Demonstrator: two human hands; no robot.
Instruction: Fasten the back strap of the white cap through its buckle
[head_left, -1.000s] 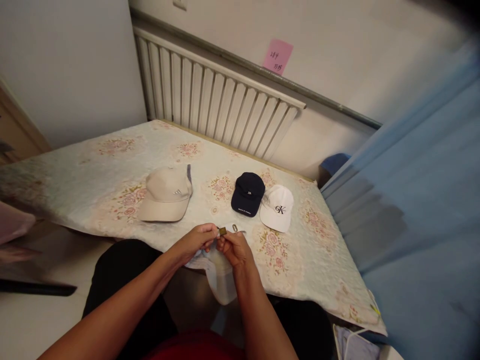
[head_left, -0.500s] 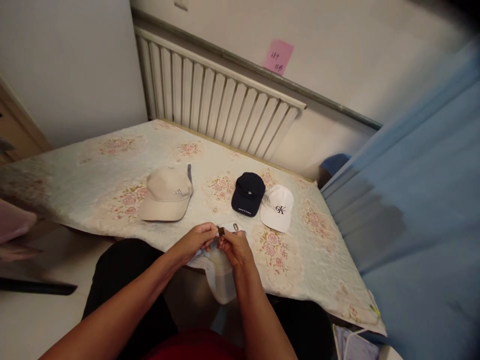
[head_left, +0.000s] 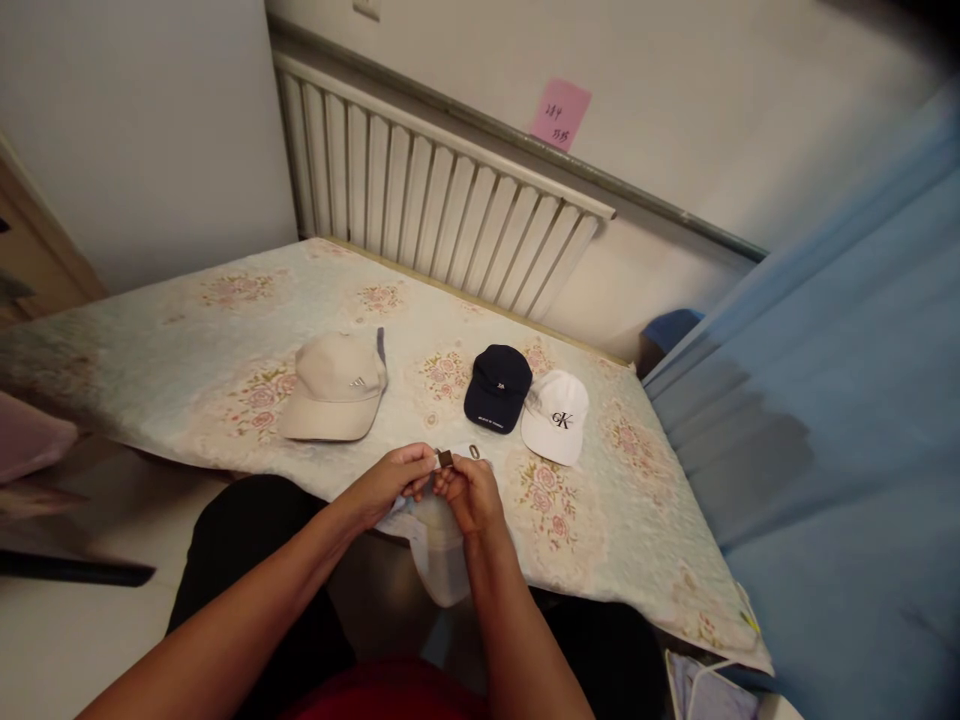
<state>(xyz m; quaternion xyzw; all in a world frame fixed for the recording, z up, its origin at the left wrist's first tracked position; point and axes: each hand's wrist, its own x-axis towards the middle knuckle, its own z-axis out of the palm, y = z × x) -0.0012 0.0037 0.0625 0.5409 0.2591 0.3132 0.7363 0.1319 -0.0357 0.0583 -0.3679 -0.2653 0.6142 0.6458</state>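
Quilted, flower-printed cloth covers the table (head_left: 187, 350), with a ribbed white radiator (head_left: 442, 200) at twelve o'clock. Going left to right: a soft beige cap (head_left: 334, 388), then the left hand (head_left: 394, 480) and right hand (head_left: 469, 492) pinched together on a small square metal buckle (head_left: 445, 459) of a pale cap (head_left: 439, 560) drooping over the near edge, at six o'clock; navy cap (head_left: 497, 385) and white cap (head_left: 556, 415) touch at one o'clock

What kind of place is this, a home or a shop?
Probably a room in a home: a bed or table under a floral quilted cover, a white radiator on the wall, and a blue curtain at the right.
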